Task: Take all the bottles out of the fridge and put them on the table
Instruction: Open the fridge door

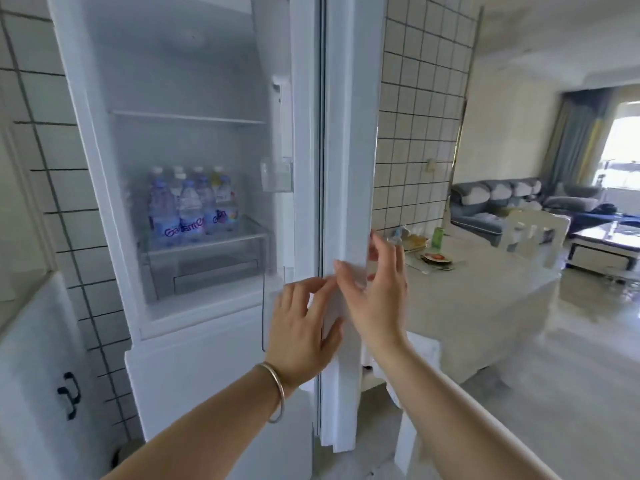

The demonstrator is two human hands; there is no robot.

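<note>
1. Your left hand [300,327], a bangle [277,393] on its wrist, lay against the inner face of the fridge door [346,202] near its edge, the fingers spread and loosely bent; it held nothing.

2. Your right hand [375,299] met the same door edge from the outer side, with the fingers nearly straight and the tips reaching round the edge. It rested there rather than clamping, and it also carried nothing.

3. The door stood edge-on to you, swung wide, so the fridge [194,202] compartment was fully exposed. By this showing, the step in hand was the opening of the door; no bottle had yet been reached.

4. The bottles [192,206] stood upright in a tight cluster on the lower shelf [249,233], above a clear drawer [207,271]. Most bore blue labels, and one at the rear right looked yellowish. Their exact count could not be told, since the front row hid those behind.

5. The bench [485,299], draped in a pale cloth, lay beyond the door to your right, with a green cup [439,237] and plates [437,259] at its far end.

6. The next move would likely call for freeing one hand from the door, reaching left into the shelf, and gripping a front bottle around its body.
</note>
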